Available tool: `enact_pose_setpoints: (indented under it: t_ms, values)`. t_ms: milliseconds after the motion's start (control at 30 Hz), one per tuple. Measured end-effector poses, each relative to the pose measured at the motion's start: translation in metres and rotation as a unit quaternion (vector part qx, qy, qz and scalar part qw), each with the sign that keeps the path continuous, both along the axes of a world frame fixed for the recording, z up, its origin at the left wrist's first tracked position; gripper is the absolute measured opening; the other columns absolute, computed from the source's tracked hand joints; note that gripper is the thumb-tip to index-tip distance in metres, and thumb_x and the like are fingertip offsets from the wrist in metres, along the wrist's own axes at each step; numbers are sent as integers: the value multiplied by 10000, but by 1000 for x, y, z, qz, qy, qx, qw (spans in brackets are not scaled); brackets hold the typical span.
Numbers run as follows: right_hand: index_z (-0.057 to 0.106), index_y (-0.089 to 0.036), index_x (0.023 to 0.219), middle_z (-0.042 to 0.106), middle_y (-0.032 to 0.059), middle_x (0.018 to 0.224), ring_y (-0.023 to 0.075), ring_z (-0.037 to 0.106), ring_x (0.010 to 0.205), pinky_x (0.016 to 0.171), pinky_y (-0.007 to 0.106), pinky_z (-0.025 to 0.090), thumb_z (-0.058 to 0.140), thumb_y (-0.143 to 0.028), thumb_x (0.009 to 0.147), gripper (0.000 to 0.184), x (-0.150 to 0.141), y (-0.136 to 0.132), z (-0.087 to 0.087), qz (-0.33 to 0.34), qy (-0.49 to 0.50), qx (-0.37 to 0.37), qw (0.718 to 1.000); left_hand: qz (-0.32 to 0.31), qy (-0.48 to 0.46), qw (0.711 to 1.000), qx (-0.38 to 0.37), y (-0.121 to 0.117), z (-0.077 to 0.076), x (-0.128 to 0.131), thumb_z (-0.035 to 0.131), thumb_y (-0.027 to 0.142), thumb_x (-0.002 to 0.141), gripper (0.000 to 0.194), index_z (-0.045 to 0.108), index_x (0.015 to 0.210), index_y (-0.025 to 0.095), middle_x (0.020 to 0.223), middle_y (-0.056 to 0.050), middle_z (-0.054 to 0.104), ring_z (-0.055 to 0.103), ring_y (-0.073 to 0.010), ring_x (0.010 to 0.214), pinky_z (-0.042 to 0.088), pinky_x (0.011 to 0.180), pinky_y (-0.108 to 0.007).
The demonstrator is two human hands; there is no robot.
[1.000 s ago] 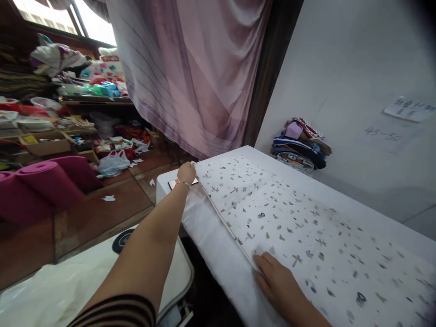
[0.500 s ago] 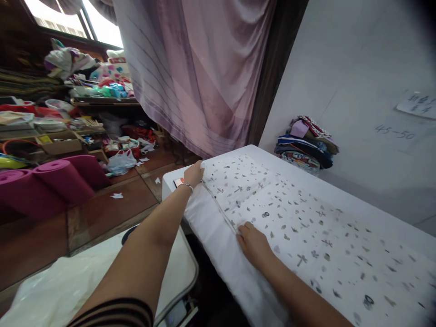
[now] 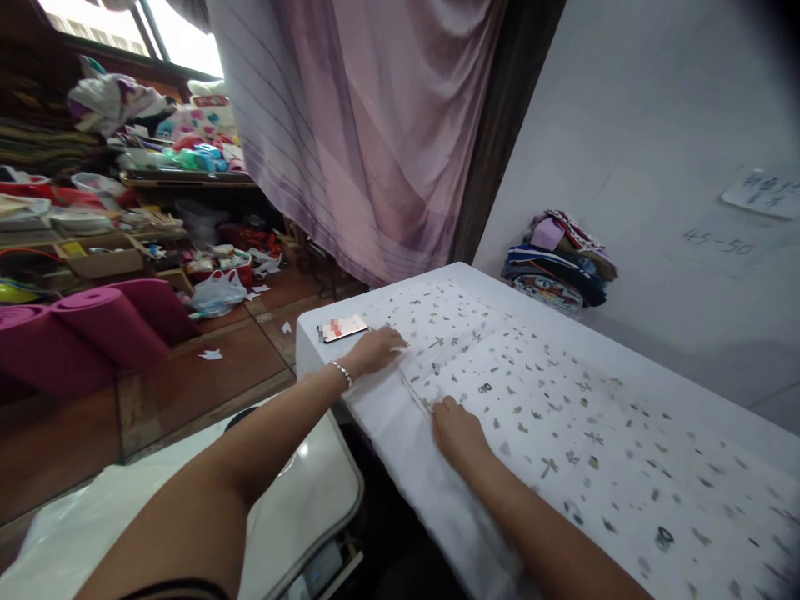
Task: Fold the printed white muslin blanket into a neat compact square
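Pinching the patterned cloth (image 3: 518, 408) by its edge, your right hand (image 3: 461, 433) and, seemingly, left hand (image 3: 377, 350) have the rest spread beyond them. Uneven tugging could crease it; sweeping left could bump the nearby phone (image 3: 345, 327).

A silver-coloured bracelet (image 3: 342, 375) circled the left wrist, left of the frame's centre — bright and shiny, with a segmented look. At the bottom edge, lower left, a black band (image 3: 178, 588) curved across the upper arm, mostly cut off. The left hand (image 3: 377, 350) and right hand (image 3: 461, 429) were bare — the forearms too.
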State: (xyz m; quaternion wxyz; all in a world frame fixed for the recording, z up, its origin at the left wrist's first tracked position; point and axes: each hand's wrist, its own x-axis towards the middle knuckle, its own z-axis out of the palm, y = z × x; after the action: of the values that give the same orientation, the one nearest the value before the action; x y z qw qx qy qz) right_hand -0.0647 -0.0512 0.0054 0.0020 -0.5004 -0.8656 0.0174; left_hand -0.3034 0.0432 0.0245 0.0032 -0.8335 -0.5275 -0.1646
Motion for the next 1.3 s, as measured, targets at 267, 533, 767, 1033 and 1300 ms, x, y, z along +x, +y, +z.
enact_pose_setpoints:
  t_ms: [267, 533, 767, 1033, 1300]
  values:
    - [573, -147, 942, 581, 93, 960, 187, 598, 776, 610, 279, 424, 330, -139, 925, 243, -2, -2, 3, 20, 7, 2, 1000, -178, 48, 982, 31, -30, -10, 14, 516, 145, 828, 163, 626, 923, 219, 943, -31, 628, 538, -162, 909, 424, 772, -266]
    - [557, -169, 935, 571, 69, 961, 172, 582, 783, 631, 267, 419, 341, -151, 926, 217, -3, -7, 2, 26, 3, 1, 1000, -181, 90, 977, 70, -30, -12, 11, 419, 104, 872, 187, 580, 811, 175, 846, -65, 602, 521, -175, 848, 419, 764, -285]
    - [570, -183, 960, 567, 62, 967, 172, 558, 850, 692, 260, 427, 373, -186, 919, 201, 4, -14, 6, 37, 61, 1, 997, -147, 112, 980, 68, -36, -19, 8, 398, 106, 889, 181, 569, 872, 163, 917, -73, 596, 527, -180, 865, 422, 774, -292]
    - [609, -164, 993, 592, 79, 966, 180, 523, 919, 812, 273, 431, 383, -161, 908, 242, 61, -57, 8, 89, 132, 9, 987, -188, 43, 979, 60, -56, -13, 38, 393, 145, 894, 235, 609, 975, 193, 986, -68, 622, 549, -172, 925, 432, 803, -302]
    - [625, -156, 996, 603, 102, 1016, 197, 538, 934, 807, 321, 465, 363, -149, 904, 278, 151, -114, -4, 15, 147, 40, 988, -305, -3, 952, 32, -85, -15, 99, 374, 237, 935, 234, 592, 1017, 208, 1060, -55, 613, 538, -162, 966, 415, 853, -298]
